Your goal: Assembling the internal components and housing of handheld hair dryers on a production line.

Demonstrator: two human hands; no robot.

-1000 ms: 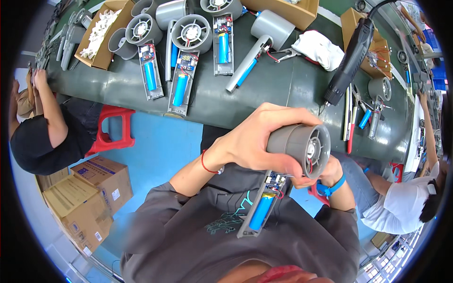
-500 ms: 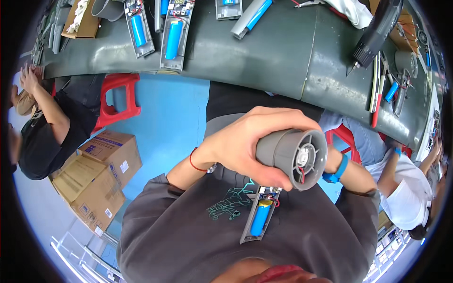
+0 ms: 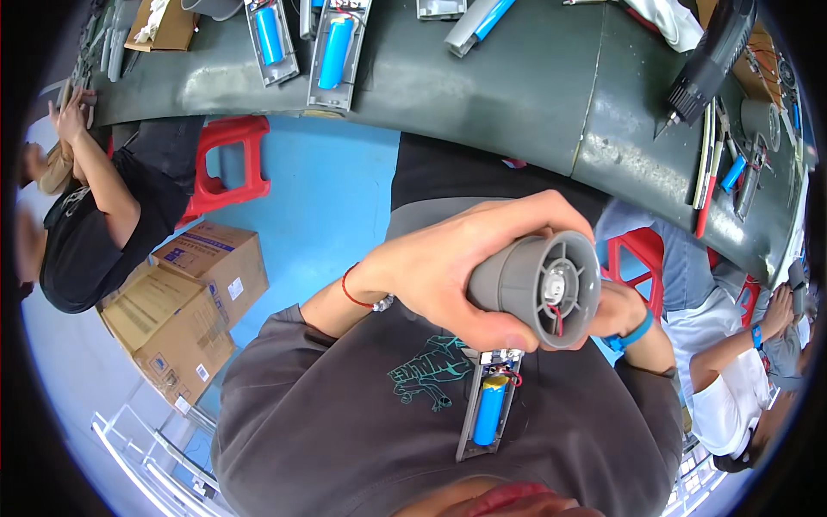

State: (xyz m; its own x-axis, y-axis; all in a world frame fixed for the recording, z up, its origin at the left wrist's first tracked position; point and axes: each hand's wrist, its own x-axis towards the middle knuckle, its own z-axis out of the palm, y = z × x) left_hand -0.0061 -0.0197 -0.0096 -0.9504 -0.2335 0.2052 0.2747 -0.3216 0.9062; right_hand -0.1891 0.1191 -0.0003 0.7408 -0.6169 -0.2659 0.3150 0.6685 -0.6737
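My left hand [image 3: 448, 254] is wrapped round a grey, flared round housing [image 3: 508, 280] in front of my chest. Its open mouth faces up and to the right, showing a ringed, spoked hub with a small motor [image 3: 556, 289] and a red wire. Just below, against my shirt, hangs an open grey handle shell [image 3: 468, 435] holding a blue cylindrical battery [image 3: 489, 414], a small circuit board and red wires. Whether it joins the housing is hidden by my thumb. My right hand [image 3: 618, 310] is behind the housing's right side, its fingertips hidden.
Across the dark green table [image 3: 482, 95] lie similar grey shells with blue batteries [image 3: 336, 53]. A black electric screwdriver [image 3: 702, 77] hangs over its right part, near pliers [image 3: 724, 121]. Cardboard boxes [image 3: 181, 319] and a red stool [image 3: 228, 164] stand left. People sit at both sides.
The table and surroundings have shifted slightly in view. My right hand shows more beside the housing and sits a little lower. My left hand keeps its hold.
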